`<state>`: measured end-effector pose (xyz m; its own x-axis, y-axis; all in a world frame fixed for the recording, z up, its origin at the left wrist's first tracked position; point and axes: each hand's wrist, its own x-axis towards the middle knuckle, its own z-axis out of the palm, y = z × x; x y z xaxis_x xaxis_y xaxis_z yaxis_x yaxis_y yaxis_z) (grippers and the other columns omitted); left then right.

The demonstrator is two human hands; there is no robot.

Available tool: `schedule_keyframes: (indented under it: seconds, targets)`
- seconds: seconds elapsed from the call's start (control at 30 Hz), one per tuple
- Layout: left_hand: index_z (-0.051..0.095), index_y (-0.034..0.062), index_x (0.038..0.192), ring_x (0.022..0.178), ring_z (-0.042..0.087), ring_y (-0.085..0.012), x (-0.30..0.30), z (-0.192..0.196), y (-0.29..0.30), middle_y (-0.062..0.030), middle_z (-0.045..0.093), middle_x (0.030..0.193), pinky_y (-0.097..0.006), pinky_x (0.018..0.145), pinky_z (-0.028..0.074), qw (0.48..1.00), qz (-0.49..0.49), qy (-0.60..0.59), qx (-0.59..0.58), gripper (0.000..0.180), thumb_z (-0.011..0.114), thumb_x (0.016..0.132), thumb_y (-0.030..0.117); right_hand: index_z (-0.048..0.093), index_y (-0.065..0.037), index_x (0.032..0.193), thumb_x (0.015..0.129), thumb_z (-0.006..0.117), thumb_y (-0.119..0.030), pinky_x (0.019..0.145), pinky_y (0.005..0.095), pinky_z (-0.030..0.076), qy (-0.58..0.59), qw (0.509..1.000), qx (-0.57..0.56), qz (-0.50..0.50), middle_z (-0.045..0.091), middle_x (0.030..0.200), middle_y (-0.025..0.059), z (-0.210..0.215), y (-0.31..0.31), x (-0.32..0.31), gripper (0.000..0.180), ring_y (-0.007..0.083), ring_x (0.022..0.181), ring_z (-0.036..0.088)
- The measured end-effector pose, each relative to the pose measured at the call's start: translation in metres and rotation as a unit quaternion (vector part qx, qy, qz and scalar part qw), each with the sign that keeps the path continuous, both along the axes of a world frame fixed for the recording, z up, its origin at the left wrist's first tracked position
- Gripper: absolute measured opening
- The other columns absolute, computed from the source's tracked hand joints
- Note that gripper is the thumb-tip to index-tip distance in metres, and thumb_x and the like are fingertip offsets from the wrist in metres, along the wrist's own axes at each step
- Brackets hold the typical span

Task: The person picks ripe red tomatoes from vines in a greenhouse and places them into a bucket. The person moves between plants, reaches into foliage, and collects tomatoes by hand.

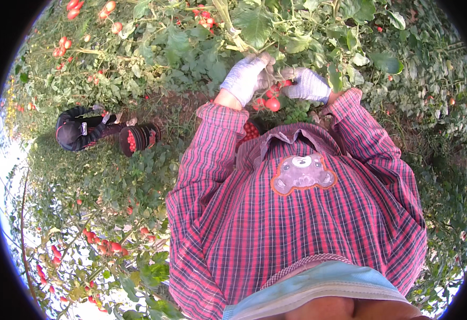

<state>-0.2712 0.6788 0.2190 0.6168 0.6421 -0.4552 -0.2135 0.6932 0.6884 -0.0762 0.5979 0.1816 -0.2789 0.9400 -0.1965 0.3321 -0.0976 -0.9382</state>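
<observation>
Both gloved hands work in the foliage of a tomato plant (255, 26), directly beyond the collar of the person's red plaid shirt (297, 213). The left hand (246, 79), in a pale knitted glove, is curled around a bunch of stems and leaves just above a cluster of ripe red tomatoes (270, 98); its grip is closed on the stalks, fingers wrapped over them. The right hand (307, 84), also in a pale glove, sits just beside the cluster on its right side, its fingers bent in toward the fruit; whether its grip has hold of a tomato or only touches the cluster cannot be told, since the fingertips are hidden among fruit and leaves. The cluster hangs between the two hands, touching both gloves, with the largest red tomato at its lower edge.

Just below the cluster, between the forearms, a container of picked red tomatoes (249, 130) shows partly behind the shirt collar. Well to the left of the cluster, another person in dark clothing (79, 128) crouches among the plants beside a dark bucket (137, 138) filled with red tomatoes. More ripe tomatoes (105, 246) hang on plants well below and to the left of that bucket.
</observation>
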Motion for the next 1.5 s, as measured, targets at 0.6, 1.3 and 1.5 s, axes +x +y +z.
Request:
schedule_keyframes:
  seconds: [0.6,1.3,1.5]
  targets:
    - [0.053,0.0029,0.116,0.079,0.058,-0.0175,-0.001,-0.005,0.0,-0.0057,0.057,0.096,-0.037,0.069,0.052,0.999,0.011,-0.031,-0.013,0.029,0.06,0.09,0.013,0.051,-0.009,0.124,0.085,0.065,-0.022,0.063,0.0248,0.049,0.313,0.936,-0.145,-0.072,0.06,0.111,0.0035,-0.041,-0.02,0.001,0.043,0.0101,0.081,0.06]
    - [0.053,0.0004,0.114,0.087,0.059,-0.0203,0.004,-0.004,-0.009,-0.0092,0.058,0.101,-0.039,0.077,0.056,0.997,0.015,-0.058,0.046,0.027,0.058,0.089,0.005,0.054,-0.012,0.118,0.087,0.06,-0.029,0.051,0.021,0.045,0.27,0.937,-0.172,-0.138,0.061,0.095,0.0032,-0.018,-0.022,-0.028,0.036,0.0089,0.069,0.057]
    - [0.057,-0.0043,0.11,0.092,0.06,-0.0167,0.003,-0.005,-0.014,-0.0088,0.059,0.102,-0.032,0.077,0.054,0.985,-0.005,0.054,0.161,0.024,0.057,0.089,0.008,0.052,-0.009,0.122,0.085,0.062,-0.028,0.046,0.0262,0.049,0.144,0.948,-0.193,-0.208,0.064,0.098,0.0059,-0.033,-0.009,-0.037,0.043,0.0139,0.07,0.061]
